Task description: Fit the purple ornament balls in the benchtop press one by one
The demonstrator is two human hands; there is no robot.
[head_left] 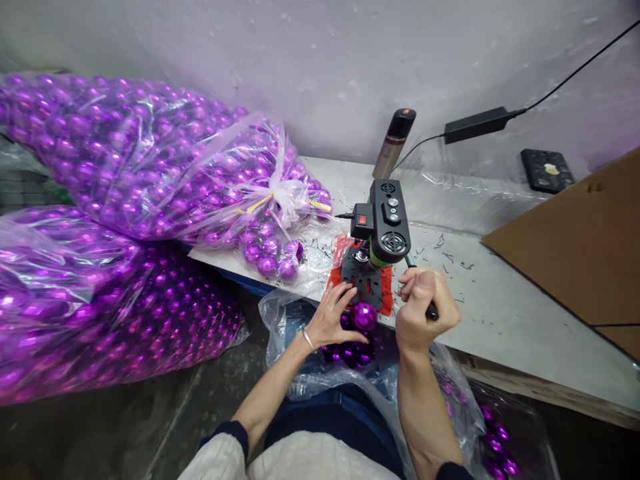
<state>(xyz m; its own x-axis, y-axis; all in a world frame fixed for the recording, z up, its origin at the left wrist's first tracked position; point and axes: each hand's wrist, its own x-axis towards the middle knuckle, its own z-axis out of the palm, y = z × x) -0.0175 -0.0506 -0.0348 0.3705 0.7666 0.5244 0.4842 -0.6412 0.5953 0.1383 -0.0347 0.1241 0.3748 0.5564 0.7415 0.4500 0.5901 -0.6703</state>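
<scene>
A small black bench press machine [390, 220] with round vents and a red switch stands on a dark slotted base plate [367, 283]. My right hand [427, 307] is wrapped round the black-tipped lever handle [433, 311] at the machine's right side. My left hand [335, 317] has its fingers spread, the fingertips by the front left of the base plate. A shiny purple ball [364, 316] is at the plate's front edge, between my left thumb and fingers; whether they touch it I cannot tell. Below lie more purple balls [350, 353] in clear plastic over my lap.
Large clear bags of purple balls [150, 160] fill the left side, one tied [274, 190]. A spray can [395, 143], a power adapter [475, 125] and a phone [547, 170] are by the wall. On the right, a cardboard box [575, 247] stands on the white table [500, 307].
</scene>
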